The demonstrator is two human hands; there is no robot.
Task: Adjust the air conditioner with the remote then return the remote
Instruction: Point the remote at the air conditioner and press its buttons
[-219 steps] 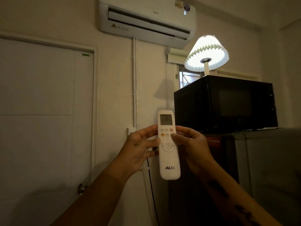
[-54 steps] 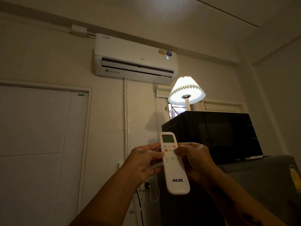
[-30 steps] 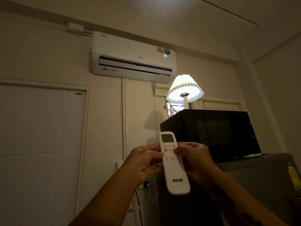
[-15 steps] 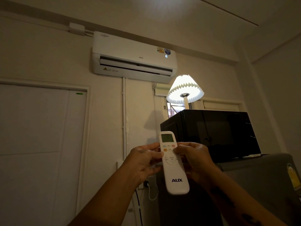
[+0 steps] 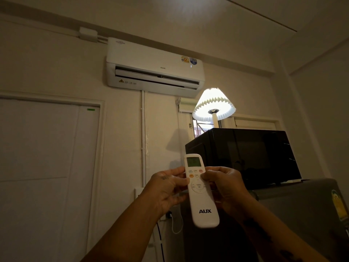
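grey fridge [image 5: 302,208] top carries black microwave [image 5: 243,157]; lit pleated lamp [image 5: 214,104] stands on microwave.

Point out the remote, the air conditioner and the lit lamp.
remote [image 5: 204,203], head view, on its white lower body just above the AUX logo.
air conditioner [image 5: 151,57], head view, on its white front panel.
lamp [image 5: 214,102], head view, on the pleated shade.

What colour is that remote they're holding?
White, with dark AUX lettering near its lower end. The remote shows plainly in the head view, its only view.
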